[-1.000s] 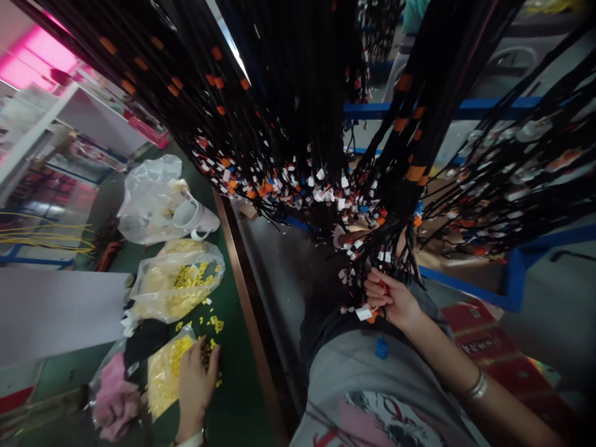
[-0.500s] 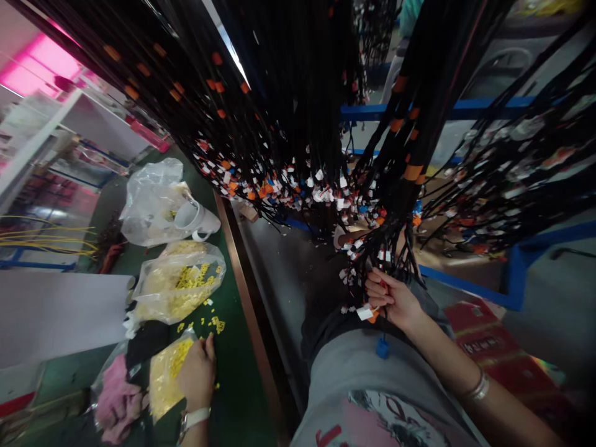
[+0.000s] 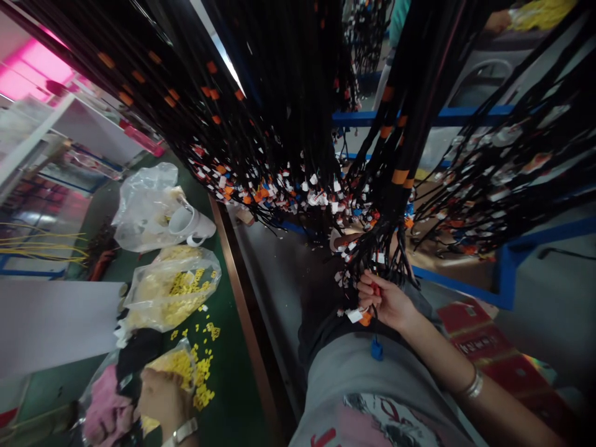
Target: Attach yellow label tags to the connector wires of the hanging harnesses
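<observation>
A person is gripping a few hanging black cables [image 3: 372, 261] with the right hand [image 3: 388, 301], fingers curled shut around their tagged ends, above the lap. The left hand [image 3: 162, 400] is resting on a bag of yellow clips [image 3: 174, 366] on the green table [image 3: 233, 372]; whether its fingers are holding anything I cannot tell.

The scene is rather dim, and the hanging black cables [image 3: 298, 93] take most of the light, so they look like one dark mass with little detail inside. A strong pink glow [image 3: 32, 62] shines from the upper left corner and is overexposed, and a thin bright strip of glare [image 3: 216, 43] shows between the cables. The edges are bent and stretched by the wide lens, and the right side and the far background are soft and blurred.
</observation>
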Demonstrator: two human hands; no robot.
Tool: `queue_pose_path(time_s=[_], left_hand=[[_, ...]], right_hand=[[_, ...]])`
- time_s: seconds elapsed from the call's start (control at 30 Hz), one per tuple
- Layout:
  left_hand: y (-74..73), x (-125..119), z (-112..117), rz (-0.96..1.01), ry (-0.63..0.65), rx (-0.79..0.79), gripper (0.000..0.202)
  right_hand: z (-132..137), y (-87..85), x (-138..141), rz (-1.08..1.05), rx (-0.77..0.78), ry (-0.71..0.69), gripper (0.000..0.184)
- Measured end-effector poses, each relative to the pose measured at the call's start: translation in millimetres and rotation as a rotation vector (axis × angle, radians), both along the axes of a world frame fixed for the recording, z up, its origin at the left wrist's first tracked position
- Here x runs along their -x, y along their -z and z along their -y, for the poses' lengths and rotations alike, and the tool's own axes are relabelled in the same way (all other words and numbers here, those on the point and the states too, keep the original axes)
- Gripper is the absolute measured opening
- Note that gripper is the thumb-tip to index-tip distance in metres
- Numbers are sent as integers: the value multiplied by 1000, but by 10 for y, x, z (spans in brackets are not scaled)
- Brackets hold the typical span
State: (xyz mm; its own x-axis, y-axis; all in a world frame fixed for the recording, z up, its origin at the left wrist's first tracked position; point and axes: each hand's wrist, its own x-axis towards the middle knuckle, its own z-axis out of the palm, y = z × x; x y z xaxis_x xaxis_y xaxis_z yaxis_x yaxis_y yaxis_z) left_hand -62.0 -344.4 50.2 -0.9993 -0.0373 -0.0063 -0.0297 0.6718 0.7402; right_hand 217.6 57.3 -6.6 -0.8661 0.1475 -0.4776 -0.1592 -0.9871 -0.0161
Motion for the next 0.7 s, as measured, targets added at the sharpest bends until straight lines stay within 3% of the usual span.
queue_pose_path(time_s=[0.07, 0.23, 0.37, 0.43, 0.5, 0.7], left_hand=[[-110, 64, -1, 16, -32, -234, 46], [-286, 106, -83, 359, -87, -1265, 39], [-206, 31, -300, 495, 160, -1762, 36], [-166, -33, -485, 584, 319, -1874, 36], [-165, -116, -710, 687, 399, -1920, 35], [-311, -449, -1477, 866, 427, -1848, 30]], right_hand=[[11, -22, 4, 81, -96, -30, 20], [14, -45, -29, 186, -260, -69, 15], [5, -69, -52, 157, -274, -97, 15], [4, -88, -49, 155, -281, -98, 15], [3, -105, -44, 146, -285, -96, 18], [-15, -125, -47, 92, -246, -108, 17]])
